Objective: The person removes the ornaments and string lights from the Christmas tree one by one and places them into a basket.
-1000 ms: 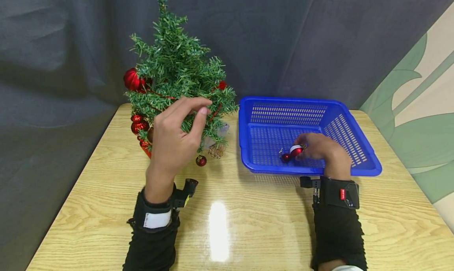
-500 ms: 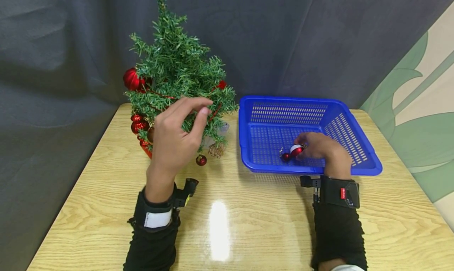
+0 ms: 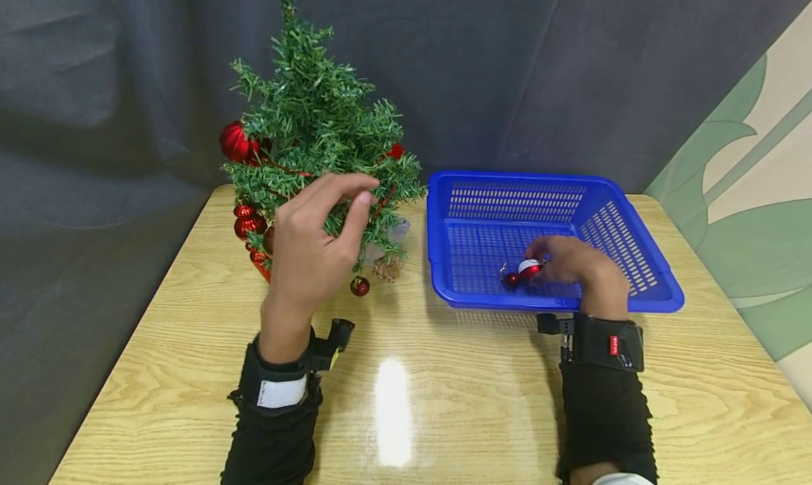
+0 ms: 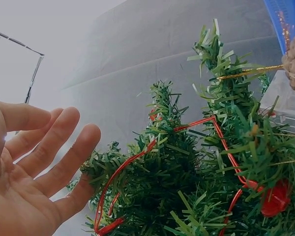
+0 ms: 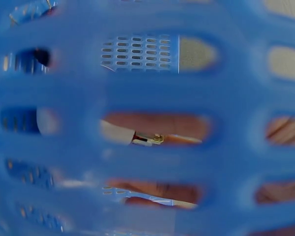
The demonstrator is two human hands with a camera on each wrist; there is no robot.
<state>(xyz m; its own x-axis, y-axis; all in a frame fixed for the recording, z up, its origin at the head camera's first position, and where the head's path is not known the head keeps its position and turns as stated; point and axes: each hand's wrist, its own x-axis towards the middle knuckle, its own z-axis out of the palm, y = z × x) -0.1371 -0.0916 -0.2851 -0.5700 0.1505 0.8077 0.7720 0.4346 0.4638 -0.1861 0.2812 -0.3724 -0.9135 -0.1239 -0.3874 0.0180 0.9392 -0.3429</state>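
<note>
In the head view my left hand (image 3: 311, 252) hovers in front of a small Christmas tree (image 3: 317, 118), thumb and fingers curved apart, holding nothing. The left wrist view shows that hand (image 4: 44, 172) with spread fingers beside the branches (image 4: 172, 172) and a red cord (image 4: 226, 150). My right hand (image 3: 574, 263) reaches into a blue plastic basket (image 3: 507, 303). Its fingers pinch a red-and-white bauble (image 3: 528, 269). Touching or close to that lies a smaller dark red bauble (image 3: 511, 280). In the right wrist view the basket wall (image 5: 142, 93) hides most of the hand.
Red ornaments (image 3: 240, 143) hang on the tree's left side. A small red bauble (image 3: 359, 286) and a pine cone (image 3: 386, 268) hang low at its right. A grey cloth (image 3: 482, 69) stands behind the wooden table (image 3: 469, 400).
</note>
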